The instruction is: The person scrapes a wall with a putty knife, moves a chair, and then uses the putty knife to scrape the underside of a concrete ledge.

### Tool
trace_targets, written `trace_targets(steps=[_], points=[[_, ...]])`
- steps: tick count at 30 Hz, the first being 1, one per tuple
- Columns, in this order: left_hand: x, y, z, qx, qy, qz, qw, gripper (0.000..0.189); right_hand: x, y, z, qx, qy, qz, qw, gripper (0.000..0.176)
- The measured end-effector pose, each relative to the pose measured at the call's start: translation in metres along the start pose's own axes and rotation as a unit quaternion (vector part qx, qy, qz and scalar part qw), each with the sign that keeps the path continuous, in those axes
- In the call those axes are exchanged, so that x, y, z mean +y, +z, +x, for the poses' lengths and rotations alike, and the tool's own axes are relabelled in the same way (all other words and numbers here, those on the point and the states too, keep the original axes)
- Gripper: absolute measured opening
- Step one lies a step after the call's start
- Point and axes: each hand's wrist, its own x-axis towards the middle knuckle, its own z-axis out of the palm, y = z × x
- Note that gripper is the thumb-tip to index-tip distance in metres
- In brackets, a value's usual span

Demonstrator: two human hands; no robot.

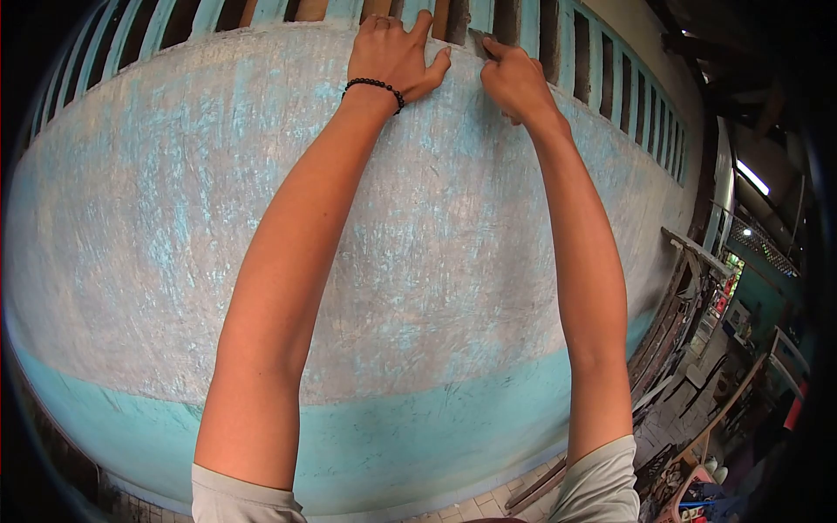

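Note:
My left hand (pixel 394 54) is raised to the top of a wall (pixel 418 253) with patchy, scraped turquoise paint. Its fingers are apart and lie against the edge below the slats, the thumb pointing right; a black bead bracelet (pixel 375 84) circles the wrist. To the right, my right hand (pixel 516 80) is closed around a scraper (pixel 478 40). Only a little of its flat, dark blade shows, touching the wall's upper edge at the foot of a slat; the handle is hidden in my fist.
Turquoise vertical slats (pixel 530 30) with dark gaps run along the top. A turquoise painted band (pixel 418 444) covers the wall's lower part, above a tiled floor (pixel 488 506). Wooden planks (pixel 667 305) lean at the right, beside a cluttered area with a pink basket (pixel 689 488).

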Motion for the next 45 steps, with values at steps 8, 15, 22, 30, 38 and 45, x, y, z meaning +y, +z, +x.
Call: trace_targets(steps=[8,15,22,30,38,45], points=[[0.002,-0.009,-0.001,-0.032,0.001,0.010,0.999,0.067,0.013,0.002,-0.001,0.012,-0.046,-0.031,0.998,0.060],[-0.006,0.014,-0.004,0.102,0.038,0.027,0.994,0.059,0.026,0.009,0.010,0.033,-0.052,-0.007,0.998,0.057],[-0.008,0.004,-0.004,0.027,0.031,0.016,0.999,0.059,0.007,-0.007,-0.017,-0.015,0.036,0.025,0.999,0.057],[-0.006,0.008,-0.005,0.060,0.027,0.010,0.998,0.056,0.013,-0.015,-0.013,-0.036,0.038,0.016,0.999,0.058],[-0.007,0.010,-0.004,0.055,0.030,0.010,0.998,0.055,0.035,-0.006,0.003,0.010,-0.031,0.028,0.999,0.057],[-0.006,0.007,-0.004,0.035,0.024,0.013,0.999,0.056,0.058,-0.001,0.005,0.017,-0.075,0.050,0.996,0.057]])
